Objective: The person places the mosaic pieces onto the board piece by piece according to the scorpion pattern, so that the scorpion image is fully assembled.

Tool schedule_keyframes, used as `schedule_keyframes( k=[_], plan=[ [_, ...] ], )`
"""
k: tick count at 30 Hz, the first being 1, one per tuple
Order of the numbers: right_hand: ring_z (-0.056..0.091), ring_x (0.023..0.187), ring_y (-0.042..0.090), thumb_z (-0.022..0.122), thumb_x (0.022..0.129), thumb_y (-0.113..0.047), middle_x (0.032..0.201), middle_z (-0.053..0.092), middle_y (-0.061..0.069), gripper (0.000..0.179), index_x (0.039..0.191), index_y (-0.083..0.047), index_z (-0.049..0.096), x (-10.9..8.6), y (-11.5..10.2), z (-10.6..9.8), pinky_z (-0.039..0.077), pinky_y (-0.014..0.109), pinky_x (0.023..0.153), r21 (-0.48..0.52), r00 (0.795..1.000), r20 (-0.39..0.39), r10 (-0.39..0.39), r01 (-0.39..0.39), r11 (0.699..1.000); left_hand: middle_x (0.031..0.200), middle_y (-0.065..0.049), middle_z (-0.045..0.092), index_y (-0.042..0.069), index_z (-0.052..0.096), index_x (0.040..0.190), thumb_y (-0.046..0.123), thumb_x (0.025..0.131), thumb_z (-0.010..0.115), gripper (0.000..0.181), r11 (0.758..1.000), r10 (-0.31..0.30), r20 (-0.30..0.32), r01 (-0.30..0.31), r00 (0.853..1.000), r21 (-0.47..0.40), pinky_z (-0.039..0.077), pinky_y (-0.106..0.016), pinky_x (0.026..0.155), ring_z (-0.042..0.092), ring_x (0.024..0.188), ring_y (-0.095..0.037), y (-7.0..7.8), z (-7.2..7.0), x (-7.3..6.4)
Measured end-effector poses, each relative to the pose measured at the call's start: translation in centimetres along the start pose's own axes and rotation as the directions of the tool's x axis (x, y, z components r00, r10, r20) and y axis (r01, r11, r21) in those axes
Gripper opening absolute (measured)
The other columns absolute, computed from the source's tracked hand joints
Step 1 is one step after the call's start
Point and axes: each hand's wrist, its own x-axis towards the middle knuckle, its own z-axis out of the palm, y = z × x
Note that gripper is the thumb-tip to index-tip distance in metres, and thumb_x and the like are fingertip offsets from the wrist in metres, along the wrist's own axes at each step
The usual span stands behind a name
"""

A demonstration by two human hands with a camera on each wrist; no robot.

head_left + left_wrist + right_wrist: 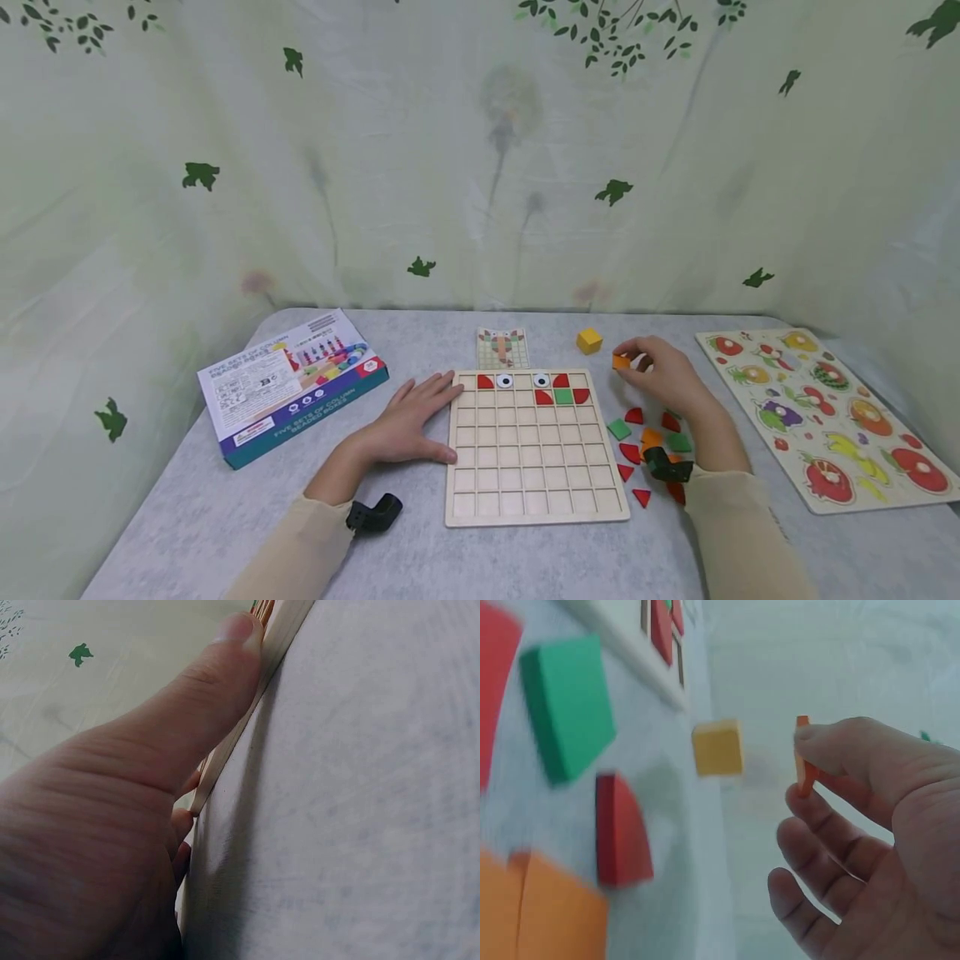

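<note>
A wooden grid board (510, 457) lies at the middle of the table. Along its top rows sit red quarter-round tiles (543, 398), a green square tile (562, 397) and two eye tiles (505, 381). My left hand (408, 423) has its fingers spread and touches the board's left edge; the thumb (217, 682) lies along that edge in the left wrist view. Above the table, right of the board's upper corner, my right hand (663, 375) pinches a small orange tile (804, 759) between thumb and fingers. A small pattern card (502, 348) lies behind the board.
Loose red, green and orange tiles (618, 429) are scattered between the board and my right forearm. A yellow cube (588, 340) stands at the back. On the left lies a beaded-boxes toy box (292, 387), and a fruit puzzle board (832, 417) lies on the right.
</note>
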Motion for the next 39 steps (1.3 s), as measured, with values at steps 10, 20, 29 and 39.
schedule_keyframes(
  k=[10, 20, 29, 39],
  plan=[
    [0.056, 0.094, 0.024, 0.071, 0.093, -0.016, 0.115, 0.062, 0.010, 0.027, 0.119, -0.012, 0.068, 0.4, -2.9, 0.7, 0.050, 0.029, 0.077, 0.012, 0.988, -0.072, -0.139, 0.140, 0.990, 0.170, -0.007, 0.014, 0.018, 0.029, 0.159, 0.062, 0.075, 0.078, 0.107, 1.000, 0.001, 0.002, -0.001, 1.000, 0.015, 0.000, -0.061, 0.124, 0.011, 0.157, -0.033, -0.1, 0.0, 0.1],
    [0.057, 0.090, 0.023, 0.072, 0.092, -0.016, 0.113, 0.062, 0.010, 0.028, 0.120, -0.015, 0.068, 0.5, -5.4, 2.0, 0.050, 0.029, 0.073, 0.061, 0.982, -0.058, -0.181, 0.185, 0.981, 0.169, -0.007, 0.015, 0.018, 0.030, 0.159, 0.062, 0.074, 0.079, 0.107, 1.000, 0.009, -0.010, -0.009, 1.000, 0.017, 0.000, -0.061, 0.124, 0.011, 0.157, -0.032, -0.6, 0.1, 0.0],
    [0.056, 0.087, 0.020, 0.071, 0.093, -0.020, 0.112, 0.061, 0.007, 0.025, 0.117, -0.015, 0.070, 0.3, -7.2, 3.7, 0.050, 0.030, 0.070, 0.118, 0.975, 0.011, -0.222, 0.219, 0.969, 0.169, -0.007, 0.015, 0.018, 0.030, 0.159, 0.063, 0.075, 0.078, 0.107, 1.000, 0.009, -0.001, -0.009, 1.000, 0.020, 0.001, -0.062, 0.124, 0.011, 0.157, -0.032, -0.4, -0.1, -0.1],
    [0.055, 0.084, 0.018, 0.075, 0.090, -0.018, 0.106, 0.061, 0.006, 0.020, 0.109, -0.013, 0.071, 0.6, -8.5, 6.0, 0.050, 0.029, 0.076, 0.112, 0.961, 0.093, -0.261, 0.250, 0.962, 0.169, -0.008, 0.015, 0.017, 0.030, 0.158, 0.063, 0.075, 0.078, 0.106, 1.000, 0.013, -0.001, -0.013, 1.000, 0.018, 0.000, -0.062, 0.124, 0.011, 0.157, -0.033, -0.3, 0.0, 0.2]
  ],
)
